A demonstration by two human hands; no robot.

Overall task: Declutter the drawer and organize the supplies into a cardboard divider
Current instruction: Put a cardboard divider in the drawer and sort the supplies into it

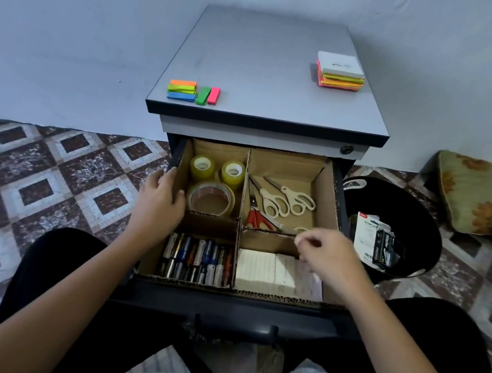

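The right hand (328,255) hovers over the near right pocket of the cardboard divider (327,197), fingers curled and thumb close to forefinger just above the cross wall. Whether it pinches anything I cannot tell. Under it lies a block of white, lined paper pads (264,271), flat and soft-edged. The left hand (159,196) is clamped on the divider's left wall, fingers outside and thumb inside, as if steadying it in the drawer (237,308). Beyond the hands the pockets are sorted: slim metal batteries (196,258) packed side by side near left, long axes running near to far; glossy tape rolls (211,200) far left, two small yellowish ones behind a wide brown one; scissors (281,197) far right, cream-handled pairs over a red pair, blades pointing far and left. What looks left to file sits up on the smooth grey cabinet top (264,72), well apart from both hands. A square stack of neon sticky notes (341,71) at the far right is nearer the right hand. The thin bright page flags (193,92) at the near left edge are nearer the left hand, most lying left to right, the green and pink ones near to far. Either calls for a reach up and away. A black bin (417,216) on the right holds staple packets (376,239).
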